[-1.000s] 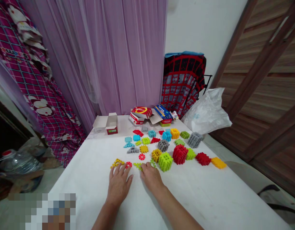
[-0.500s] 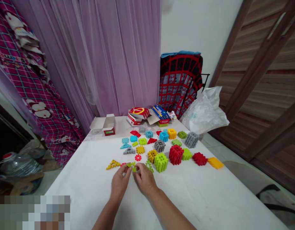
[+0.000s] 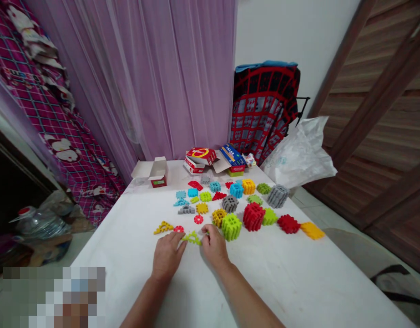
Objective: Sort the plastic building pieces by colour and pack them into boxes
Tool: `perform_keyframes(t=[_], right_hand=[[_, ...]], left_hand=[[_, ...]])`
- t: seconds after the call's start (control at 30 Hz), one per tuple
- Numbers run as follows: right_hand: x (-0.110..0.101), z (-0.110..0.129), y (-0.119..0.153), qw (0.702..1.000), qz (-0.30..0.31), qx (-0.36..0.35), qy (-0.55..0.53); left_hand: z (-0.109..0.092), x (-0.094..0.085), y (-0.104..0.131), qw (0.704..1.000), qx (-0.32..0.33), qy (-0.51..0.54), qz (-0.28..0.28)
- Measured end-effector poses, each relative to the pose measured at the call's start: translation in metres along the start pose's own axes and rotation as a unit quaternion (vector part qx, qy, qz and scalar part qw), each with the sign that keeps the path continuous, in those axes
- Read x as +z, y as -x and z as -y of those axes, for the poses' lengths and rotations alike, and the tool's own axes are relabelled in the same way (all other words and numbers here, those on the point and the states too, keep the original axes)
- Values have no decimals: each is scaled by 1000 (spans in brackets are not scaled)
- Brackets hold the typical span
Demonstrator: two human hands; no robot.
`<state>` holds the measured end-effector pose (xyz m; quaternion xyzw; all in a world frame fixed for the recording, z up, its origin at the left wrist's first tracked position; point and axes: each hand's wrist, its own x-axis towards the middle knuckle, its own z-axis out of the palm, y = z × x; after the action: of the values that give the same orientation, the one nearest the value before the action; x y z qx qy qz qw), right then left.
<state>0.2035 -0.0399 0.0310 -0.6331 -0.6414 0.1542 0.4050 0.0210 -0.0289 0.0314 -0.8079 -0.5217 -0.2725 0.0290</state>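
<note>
My left hand (image 3: 167, 256) has its thumb and fingertips at the left corner of a lime triangular toothed building piece (image 3: 192, 238), which lies on the white table. Close by on the right, my right hand (image 3: 215, 248) is curled with its fingertips on a green toothed building piece (image 3: 207, 232), mostly hidden by the fingers. A yellow triangular piece (image 3: 163, 227) and a red round piece (image 3: 178, 229) lie just beyond my left hand. Beside my right hand stands a lime stack of square pieces (image 3: 231, 227), with a yellow stack (image 3: 219, 217) behind it.
Red stacked pieces (image 3: 253, 217), a grey stack (image 3: 278, 196) and orange flat pieces (image 3: 312, 230) sit to the right on the table (image 3: 264, 278). Farther back are an open carton (image 3: 158, 173), a red box (image 3: 201, 156) and a blue box (image 3: 233, 155). A white plastic bag (image 3: 298, 152) stands beyond.
My hands have moved apart. The lime triangular piece now lies between them, and my right hand has shifted right onto the green piece beside the lime stack. The view has shifted slightly.
</note>
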Motion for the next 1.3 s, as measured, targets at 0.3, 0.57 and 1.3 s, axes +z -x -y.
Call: perform_keyframes(t=[0.3,0.57,1.3], right_hand=[[-9,16,9,987,80,-61,122],[-9,31,4,966,157,-48,201],[-42,34,-3,909,213,117,339]], left_hand=[[18,-8,8,1000,-10,-10,-1],[8,-5,5,1000,-3,18,9],[10,-5,7,998,-11,58,29]])
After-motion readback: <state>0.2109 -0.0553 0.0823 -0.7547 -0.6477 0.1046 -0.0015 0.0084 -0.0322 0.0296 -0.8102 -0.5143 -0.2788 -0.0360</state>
